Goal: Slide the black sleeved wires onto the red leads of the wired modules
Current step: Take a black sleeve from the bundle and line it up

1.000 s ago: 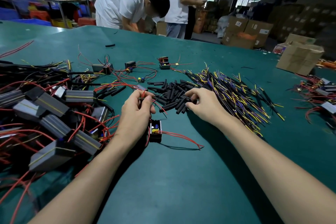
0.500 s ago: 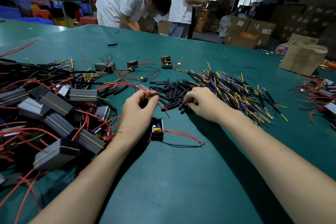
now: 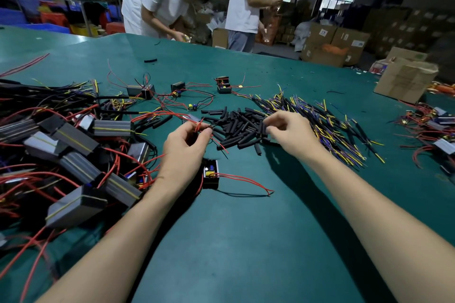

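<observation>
My left hand (image 3: 185, 145) pinches thin red leads (image 3: 200, 128) above the green table (image 3: 246, 241). A small black open module (image 3: 210, 174) lies just below that hand, with more red leads trailing right. My right hand (image 3: 288, 130) hovers over a heap of short black sleeves (image 3: 240, 128), fingertips curled round one black sleeve (image 3: 264, 128). Right of the heap lies a spread of black sleeved wires with yellow and purple ends (image 3: 320, 125).
A big pile of grey-black boxed modules with red wires (image 3: 73, 150) fills the left. Loose modules (image 3: 223, 85) lie farther back. More wired modules (image 3: 433, 130) sit at the right edge, a cardboard box (image 3: 406, 79) behind them. Two people stand beyond the far edge.
My right hand has risen off the sleeve heap with a sleeve between its fingertips. My left hand has lifted slightly with the red leads. The camera has tilted up a little.
</observation>
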A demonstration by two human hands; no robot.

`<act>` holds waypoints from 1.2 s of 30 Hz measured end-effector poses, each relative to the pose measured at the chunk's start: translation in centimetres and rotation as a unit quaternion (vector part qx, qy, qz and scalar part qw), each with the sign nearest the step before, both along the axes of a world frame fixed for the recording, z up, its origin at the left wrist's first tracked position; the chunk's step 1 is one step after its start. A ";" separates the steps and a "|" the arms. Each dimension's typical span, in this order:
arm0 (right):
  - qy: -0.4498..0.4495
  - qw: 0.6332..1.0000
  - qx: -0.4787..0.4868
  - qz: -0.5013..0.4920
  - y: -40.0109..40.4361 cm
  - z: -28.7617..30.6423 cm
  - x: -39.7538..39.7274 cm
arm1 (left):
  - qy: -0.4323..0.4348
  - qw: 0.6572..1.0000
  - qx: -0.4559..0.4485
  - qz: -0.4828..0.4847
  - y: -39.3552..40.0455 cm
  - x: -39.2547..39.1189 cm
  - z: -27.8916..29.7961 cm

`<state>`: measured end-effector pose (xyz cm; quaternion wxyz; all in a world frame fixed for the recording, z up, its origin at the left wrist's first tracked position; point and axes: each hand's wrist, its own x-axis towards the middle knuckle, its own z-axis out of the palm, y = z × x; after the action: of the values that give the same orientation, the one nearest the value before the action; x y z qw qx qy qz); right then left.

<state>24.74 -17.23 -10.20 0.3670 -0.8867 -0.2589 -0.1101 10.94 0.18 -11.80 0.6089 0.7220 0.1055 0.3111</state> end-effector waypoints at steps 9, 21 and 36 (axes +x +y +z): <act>0.013 0.997 -0.066 -0.036 -2.0 -0.2 0.0 | 0.008 1.000 -0.007 -0.012 -0.1 0.2 -0.1; 0.030 0.997 -0.071 -0.025 -0.7 0.0 -0.4 | 0.015 1.000 -0.002 -0.022 0.0 0.2 -0.3; 0.346 0.750 0.557 0.084 0.0 0.4 -9.5 | -0.014 0.994 0.038 -0.104 -1.1 -1.0 0.5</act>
<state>15.22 -17.26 -9.78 0.8682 -0.4769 -0.0805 0.1112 9.95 -0.96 -11.27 0.6116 0.7473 0.0097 0.2596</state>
